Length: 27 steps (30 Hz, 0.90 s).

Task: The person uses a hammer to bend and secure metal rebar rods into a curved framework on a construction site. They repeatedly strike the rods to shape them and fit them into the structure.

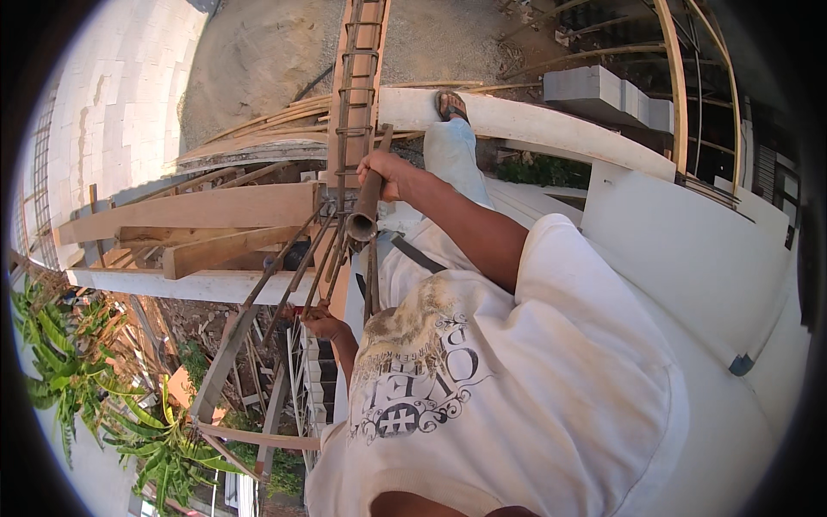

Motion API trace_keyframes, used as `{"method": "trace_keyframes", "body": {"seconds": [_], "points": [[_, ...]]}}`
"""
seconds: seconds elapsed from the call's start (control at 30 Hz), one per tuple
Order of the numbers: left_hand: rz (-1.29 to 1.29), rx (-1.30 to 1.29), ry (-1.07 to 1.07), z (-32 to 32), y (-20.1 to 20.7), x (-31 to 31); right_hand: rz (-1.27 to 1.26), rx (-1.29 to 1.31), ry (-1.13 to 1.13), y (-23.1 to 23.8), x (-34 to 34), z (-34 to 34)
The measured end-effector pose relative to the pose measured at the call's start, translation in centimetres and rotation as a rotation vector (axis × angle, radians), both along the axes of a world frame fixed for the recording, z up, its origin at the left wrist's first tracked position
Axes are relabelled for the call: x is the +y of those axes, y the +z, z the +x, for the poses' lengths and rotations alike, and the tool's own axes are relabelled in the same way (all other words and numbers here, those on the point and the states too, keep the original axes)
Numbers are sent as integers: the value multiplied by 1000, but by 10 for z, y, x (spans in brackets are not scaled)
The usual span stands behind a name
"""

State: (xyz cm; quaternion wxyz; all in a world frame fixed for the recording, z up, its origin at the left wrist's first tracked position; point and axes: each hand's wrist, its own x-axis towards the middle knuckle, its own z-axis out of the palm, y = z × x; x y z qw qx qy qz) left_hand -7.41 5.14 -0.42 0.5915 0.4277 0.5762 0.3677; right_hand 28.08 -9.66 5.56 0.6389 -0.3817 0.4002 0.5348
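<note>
My right hand (387, 175) is wrapped round a rusty, hollow metal pipe (365, 207), whose round open end faces me. Beyond it, a rebar cage (357, 86) of long bars and square ties lies along a wooden formwork board (338, 155). Several loose bar ends (303, 250) fan out from the cage toward me and to the left. Low among these bars is my left hand (322, 324), fingers closed. What it grips is too small and partly hidden to make out.
A white wall ledge (534, 121) carries my sandalled foot (450, 105). Wooden planks (189, 214) span the left side above a drop with debris and leafy plants (142, 422). Grey blocks (594, 95) and bamboo poles (676, 86) stand at the far right.
</note>
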Motion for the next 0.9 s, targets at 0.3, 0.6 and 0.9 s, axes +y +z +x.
{"method": "trace_keyframes", "body": {"seconds": [0.3,0.6,0.9], "points": [[-176,135,-16,4,17,3,72,-27,-21,18,-38,-16],[58,-5,-110,-10,-13,-10,-118,127,135,-43,-79,-40],[48,713,-575,-11,-2,-29,-238,58,309,-90,-80,-45]]}}
